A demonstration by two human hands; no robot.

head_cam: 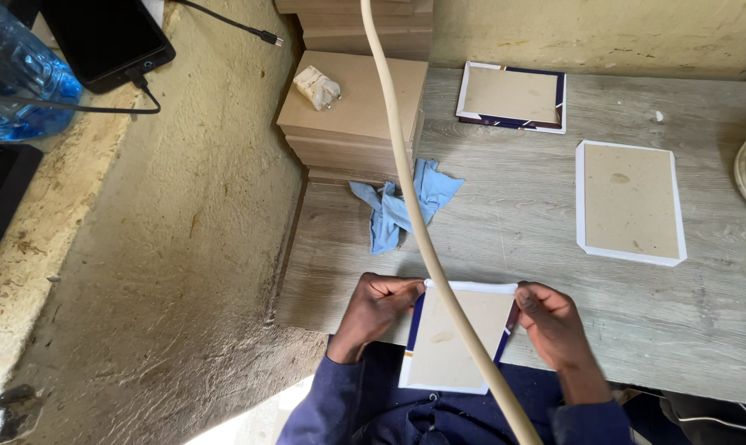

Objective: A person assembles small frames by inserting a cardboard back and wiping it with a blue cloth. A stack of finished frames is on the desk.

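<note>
Seen from the head camera, both hands work at the near edge of a grey wooden table [554, 198]. The left hand [377, 309] and the right hand [550, 321] hold a small board [451, 342] between them, a pale brown panel with a white and dark blue border. The board lies partly on the table, and its near end hangs over the table edge above the person's lap. The left hand's fingers are curled and pinch the board's far left corner; the right hand's fingers are bent and grip its far right corner. Dark blue sleeves cover both forearms.

A pale hose [414, 206] crosses the view from the far top down to the near bottom, passing over the board between the hands.

Just beyond the hands lies a crumpled blue cloth [389, 210]. Behind it, at the far left of the table, stands a stack of brown boards [356, 124] with a white plug [318, 86] on top. A second bordered board [513, 97] lies at the far side, and a third one [628, 202] with a white edge lies to the right, well apart from the hands.

On the ledge at the far left stand a blue water bottle [18, 78] and a black device [105, 37] with a cable.
</note>
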